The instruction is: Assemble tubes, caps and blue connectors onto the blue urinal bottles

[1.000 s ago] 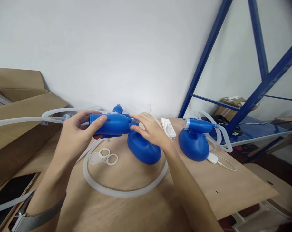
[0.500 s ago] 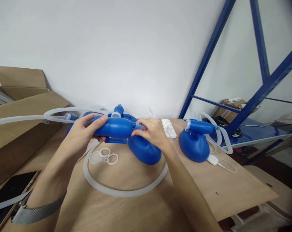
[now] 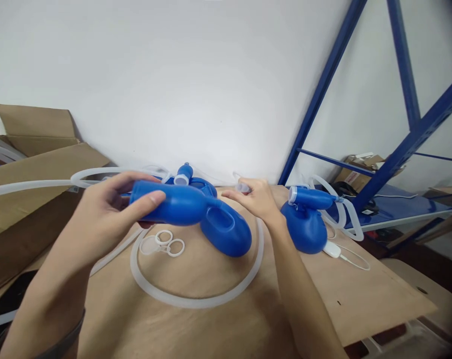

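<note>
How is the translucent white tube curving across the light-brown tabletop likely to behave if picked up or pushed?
The translucent white tube would probably flex, since it lies in a smooth, unkinked arc. It looks fairly light, being slender. Pushed, it may slide over the light-brown tabletop, as its surface appears smooth.

Wooden tabletop (image 3: pixel 364 294) beneath blue containers (image 3: pixel 231 240), white rings (image 3: pixel 169 243), looped tube (image 3: pixel 196 302)

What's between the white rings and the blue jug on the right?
In the head view: another blue jug, the whitish hose and the right forearm.
</note>
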A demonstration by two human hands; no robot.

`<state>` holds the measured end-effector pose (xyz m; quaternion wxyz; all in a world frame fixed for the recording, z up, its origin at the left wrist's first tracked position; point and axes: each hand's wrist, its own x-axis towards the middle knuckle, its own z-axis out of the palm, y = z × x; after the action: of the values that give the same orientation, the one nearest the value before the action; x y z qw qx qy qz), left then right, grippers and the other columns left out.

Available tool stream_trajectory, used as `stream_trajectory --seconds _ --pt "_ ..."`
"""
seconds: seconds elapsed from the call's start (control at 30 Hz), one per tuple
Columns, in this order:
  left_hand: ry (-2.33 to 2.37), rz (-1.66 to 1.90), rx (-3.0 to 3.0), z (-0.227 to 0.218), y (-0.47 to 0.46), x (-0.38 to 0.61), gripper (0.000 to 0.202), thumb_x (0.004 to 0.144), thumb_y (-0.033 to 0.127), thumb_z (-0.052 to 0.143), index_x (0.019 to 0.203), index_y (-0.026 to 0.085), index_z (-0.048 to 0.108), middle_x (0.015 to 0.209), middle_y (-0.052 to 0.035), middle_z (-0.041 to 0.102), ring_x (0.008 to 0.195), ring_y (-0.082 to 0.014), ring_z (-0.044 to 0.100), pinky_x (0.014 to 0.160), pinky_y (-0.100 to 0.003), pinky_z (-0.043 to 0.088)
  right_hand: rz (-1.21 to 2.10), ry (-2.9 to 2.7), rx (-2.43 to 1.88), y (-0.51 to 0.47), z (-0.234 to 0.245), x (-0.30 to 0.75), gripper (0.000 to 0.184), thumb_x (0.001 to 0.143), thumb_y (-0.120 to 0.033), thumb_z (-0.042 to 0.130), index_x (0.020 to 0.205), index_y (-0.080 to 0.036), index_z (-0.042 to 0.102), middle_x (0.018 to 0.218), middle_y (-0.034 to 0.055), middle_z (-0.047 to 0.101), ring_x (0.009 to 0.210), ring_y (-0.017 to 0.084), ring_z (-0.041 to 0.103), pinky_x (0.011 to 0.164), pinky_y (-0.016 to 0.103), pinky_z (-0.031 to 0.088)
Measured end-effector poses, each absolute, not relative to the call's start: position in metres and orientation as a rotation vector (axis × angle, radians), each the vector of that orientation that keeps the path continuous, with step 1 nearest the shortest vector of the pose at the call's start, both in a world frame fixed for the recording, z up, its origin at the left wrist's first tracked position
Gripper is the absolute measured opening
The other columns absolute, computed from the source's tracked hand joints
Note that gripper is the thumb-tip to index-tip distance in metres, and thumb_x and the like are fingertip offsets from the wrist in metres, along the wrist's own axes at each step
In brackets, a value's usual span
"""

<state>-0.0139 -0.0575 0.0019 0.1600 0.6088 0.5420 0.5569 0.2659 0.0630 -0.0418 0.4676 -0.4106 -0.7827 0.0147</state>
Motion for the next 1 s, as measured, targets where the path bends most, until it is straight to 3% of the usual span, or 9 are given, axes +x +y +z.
stream_trajectory --seconds 0.1,0.2,0.3,0.4,0.5,0.63,0.77,0.87,1.0 --pt "1.636 1.272 1.844 0.000 -0.047 -0.024 0.051 0.073 0.067 0.077 0.104 0.026 0.075 0.097 -0.0035 0.076 0.070 -0.0223 0.071 0.054 -0.028 0.058 0.173 -2.275 -1.050 0.069 -0.043 0.277 0.051 0.089 -0.064 0.069 0.067 -0.020 0.058 0.062 -0.0044 0.055 0.060 0.012 0.047 0.058 0.027 0.032" --pt "1.734 0.960 2.005 -0.010 -0.030 -0.035 0.054 0.074 0.070 0.073 0.104 0.025 0.074 0.093 -0.0052 0.076 0.075 -0.0246 0.070 0.062 -0.029 0.057 0.373 -2.483 -1.158 0.082 -0.057 0.287 0.041 0.082 -0.062 0.078 0.094 -0.023 0.074 0.083 -0.0004 0.071 0.075 0.017 0.064 0.065 0.027 0.045" --pt "1.556 0.574 2.080 -0.023 -0.018 -0.048 0.047 0.076 0.065 0.073 0.104 0.027 0.076 0.090 -0.0046 0.075 0.077 -0.0246 0.070 0.063 -0.028 0.056 0.589 -2.525 -1.267 0.096 -0.074 0.301 0.060 0.077 -0.063 0.082 0.124 -0.026 0.073 0.114 0.0073 0.075 0.096 0.024 0.072 0.077 0.032 0.056" --pt "1.392 0.347 1.915 -0.033 -0.014 -0.061 0.044 0.077 0.058 0.076 0.110 0.029 0.076 0.099 -0.0056 0.076 0.079 -0.0249 0.073 0.062 -0.027 0.059 0.663 -2.493 -1.356 0.106 -0.082 0.309 0.065 0.087 -0.069 0.069 0.134 -0.023 0.069 0.132 0.0134 0.070 0.110 0.028 0.072 0.090 0.038 0.057" --pt "1.407 0.379 1.877 -0.036 -0.013 -0.072 0.042 0.078 0.052 0.077 0.113 0.029 0.076 0.098 -0.0066 0.076 0.079 -0.0251 0.074 0.062 -0.027 0.060 0.502 -2.481 -1.279 0.104 -0.079 0.296 0.052 0.100 -0.061 0.056 0.126 -0.020 0.072 0.126 0.0139 0.072 0.112 0.028 0.070 0.098 0.042 0.054" --pt "1.602 0.613 1.904 -0.034 -0.010 -0.087 0.050 0.070 0.053 0.083 0.113 0.028 0.077 0.097 -0.0058 0.079 0.082 -0.0257 0.074 0.062 -0.025 0.058 0.220 -2.541 -0.896 0.081 -0.080 0.240 0.036 0.101 -0.046 0.065 0.124 -0.020 0.071 0.120 0.0104 0.071 0.114 0.026 0.065 0.102 0.041 0.050" --pt "1.810 0.802 1.998 -0.035 -0.007 -0.107 0.053 0.066 0.061 0.084 0.106 0.027 0.078 0.100 -0.0043 0.079 0.092 -0.0257 0.073 0.072 -0.023 0.057 0.170 -2.742 -0.638 0.056 -0.117 0.177 0.043 0.096 -0.051 0.070 0.125 -0.019 0.070 0.125 0.0126 0.070 0.117 0.029 0.065 0.101 0.043 0.052" --pt "1.973 0.844 1.960 -0.038 -0.004 -0.119 0.065 0.064 0.064 0.084 0.115 0.025 0.075 0.106 -0.0080 0.079 0.096 -0.0287 0.073 0.074 -0.027 0.058 0.151 -2.842 -0.640 0.049 -0.154 0.152 0.053 0.096 -0.045 0.072 0.141 -0.021 0.060 0.134 0.0155 0.066 0.125 0.035 0.061 0.099 0.050 0.053" --pt "1.890 1.068 1.902 -0.040 -0.001 -0.116 0.063 0.062 0.060 0.086 0.115 0.026 0.077 0.109 -0.0070 0.079 0.099 -0.0296 0.074 0.073 -0.027 0.060 0.243 -2.905 -0.626 0.053 -0.179 0.147 0.040 0.098 -0.041 0.069 0.134 -0.023 0.064 0.135 0.0146 0.066 0.128 0.033 0.060 0.100 0.049 0.054"
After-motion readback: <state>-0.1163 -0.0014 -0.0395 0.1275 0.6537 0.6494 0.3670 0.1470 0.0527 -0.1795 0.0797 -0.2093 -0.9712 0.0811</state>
